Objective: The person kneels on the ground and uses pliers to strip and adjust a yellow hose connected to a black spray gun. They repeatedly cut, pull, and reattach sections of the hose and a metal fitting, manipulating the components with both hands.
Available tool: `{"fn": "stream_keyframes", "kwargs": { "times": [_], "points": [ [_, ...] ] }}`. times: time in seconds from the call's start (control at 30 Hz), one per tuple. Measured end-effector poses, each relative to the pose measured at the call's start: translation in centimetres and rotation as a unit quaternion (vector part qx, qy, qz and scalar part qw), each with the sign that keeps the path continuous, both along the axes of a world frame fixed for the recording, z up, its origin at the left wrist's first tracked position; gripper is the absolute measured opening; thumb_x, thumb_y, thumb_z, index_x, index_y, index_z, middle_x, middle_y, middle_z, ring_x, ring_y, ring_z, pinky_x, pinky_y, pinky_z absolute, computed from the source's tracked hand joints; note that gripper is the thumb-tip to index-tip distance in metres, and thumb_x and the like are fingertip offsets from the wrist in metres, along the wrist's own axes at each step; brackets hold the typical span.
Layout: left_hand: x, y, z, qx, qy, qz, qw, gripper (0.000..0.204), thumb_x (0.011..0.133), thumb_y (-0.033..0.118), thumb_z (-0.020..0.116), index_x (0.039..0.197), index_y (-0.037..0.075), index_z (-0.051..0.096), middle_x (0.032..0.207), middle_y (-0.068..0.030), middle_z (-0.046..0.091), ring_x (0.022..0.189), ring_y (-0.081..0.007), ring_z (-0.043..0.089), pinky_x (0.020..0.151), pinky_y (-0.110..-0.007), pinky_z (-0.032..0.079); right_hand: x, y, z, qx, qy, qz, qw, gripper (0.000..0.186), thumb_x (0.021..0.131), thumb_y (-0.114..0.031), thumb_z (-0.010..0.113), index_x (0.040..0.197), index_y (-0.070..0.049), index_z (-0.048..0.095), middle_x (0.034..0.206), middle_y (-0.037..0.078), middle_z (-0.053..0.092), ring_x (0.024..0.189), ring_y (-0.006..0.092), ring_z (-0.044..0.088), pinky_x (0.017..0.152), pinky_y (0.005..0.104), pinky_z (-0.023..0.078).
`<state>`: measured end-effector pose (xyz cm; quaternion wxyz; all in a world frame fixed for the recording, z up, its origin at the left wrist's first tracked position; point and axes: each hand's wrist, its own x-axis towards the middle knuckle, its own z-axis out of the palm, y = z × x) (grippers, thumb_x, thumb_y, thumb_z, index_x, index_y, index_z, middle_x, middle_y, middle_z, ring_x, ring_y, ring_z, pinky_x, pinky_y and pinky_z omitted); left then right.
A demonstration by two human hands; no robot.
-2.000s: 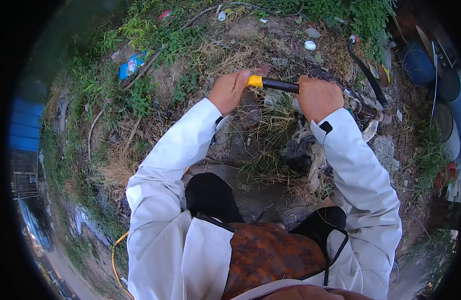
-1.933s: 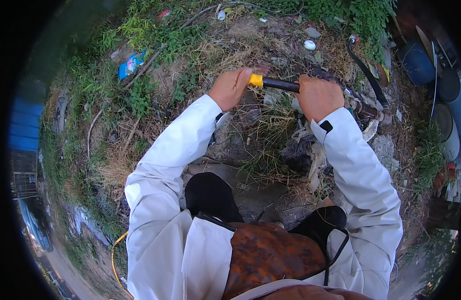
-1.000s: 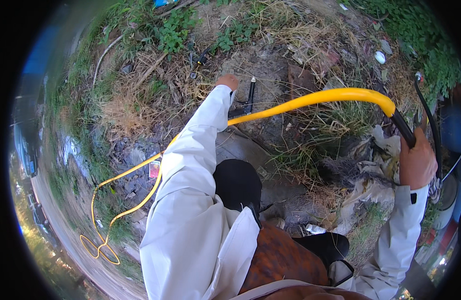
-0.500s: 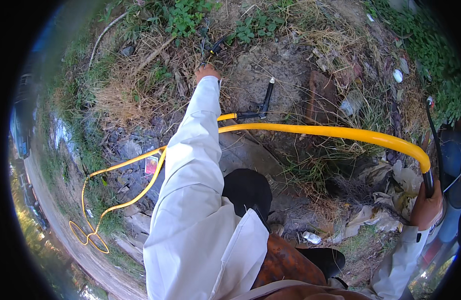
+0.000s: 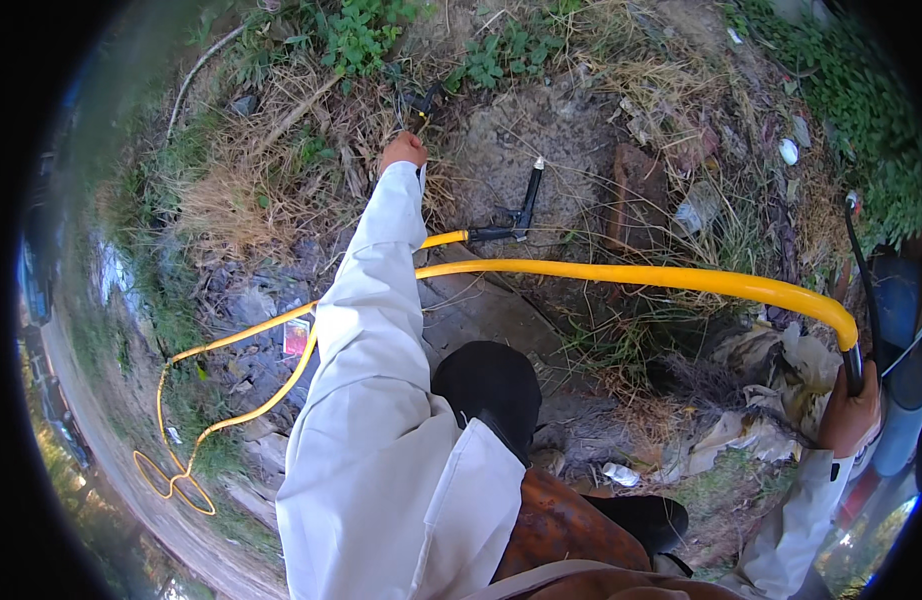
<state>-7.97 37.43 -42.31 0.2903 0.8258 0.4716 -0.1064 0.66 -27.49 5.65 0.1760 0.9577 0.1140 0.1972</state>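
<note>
The person's right hand (image 5: 847, 418) is wrapped snugly around the black end piece (image 5: 854, 372) of a yellow hose (image 5: 631, 272), way over on the right. From that grip the hose bends and runs left across the ground, passes behind the left sleeve (image 5: 366, 300) and shows again as loops at the lower left. The left hand (image 5: 404, 152) reaches far forward, fingers curled, just beside a black piece with a yellow band (image 5: 421, 108) in the dry grass; from here I can't tell whether that grip has hold of it. Nearer the middle, a black angled nozzle (image 5: 526, 205) lies on bare dirt, a yellow stretch (image 5: 444, 239) joined to its left end, a brown slab (image 5: 636, 197) to its right.
</note>
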Motion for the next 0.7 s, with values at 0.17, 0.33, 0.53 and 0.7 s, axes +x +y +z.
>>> {"fn": "stream_keyframes", "kwargs": {
  "times": [0.17,0.33,0.53,0.7],
  "points": [
    [-1.8,-1.5,3.1,0.048,-0.165,0.053,0.984,0.019,0.083,0.017,0.059,0.102,0.014,0.058,0.092,-0.0170,0.069,0.087,-0.0361,0.067,0.080,-0.044,0.052,-0.6,1.6,0.0,-0.007,-0.002,-0.001,1.000,0.036,0.083,-0.026,0.072,0.112,-0.007,0.065,0.092,0.019,0.067,0.084,0.0395,0.064,0.070,0.0458,0.050],
    [-5.3,-2.7,13.5,0.126,-0.210,0.013,0.969,0.017,0.085,0.013,0.057,0.102,0.012,0.055,0.090,-0.0128,0.068,0.086,-0.0345,0.066,0.078,-0.045,0.050,-0.8,3.9,0.7,-0.002,0.021,0.021,1.000,0.022,0.084,-0.026,0.070,0.098,-0.011,0.062,0.085,0.018,0.065,0.077,0.0417,0.061,0.064,0.0490,0.047],
    [-8.4,-3.6,18.6,0.103,-0.275,-0.001,0.956,0.016,0.085,0.008,0.062,0.099,0.006,0.054,0.085,-0.0118,0.066,0.077,-0.0265,0.066,0.072,-0.036,0.051,-0.8,3.8,1.0,-0.014,0.040,0.021,0.999,0.019,0.085,-0.027,0.069,0.093,-0.012,0.060,0.082,0.017,0.064,0.074,0.0411,0.061,0.060,0.0497,0.046],
    [-9.7,-4.8,19.2,0.004,-0.386,0.002,0.923,0.012,0.088,0.004,0.061,0.096,0.004,0.052,0.079,-0.0043,0.059,0.072,-0.0118,0.057,0.068,-0.027,0.048,-0.8,3.8,0.9,-0.004,0.017,0.053,0.998,0.021,0.084,-0.027,0.070,0.094,-0.012,0.060,0.082,0.017,0.064,0.075,0.0400,0.062,0.060,0.0494,0.047]
  ]
}}
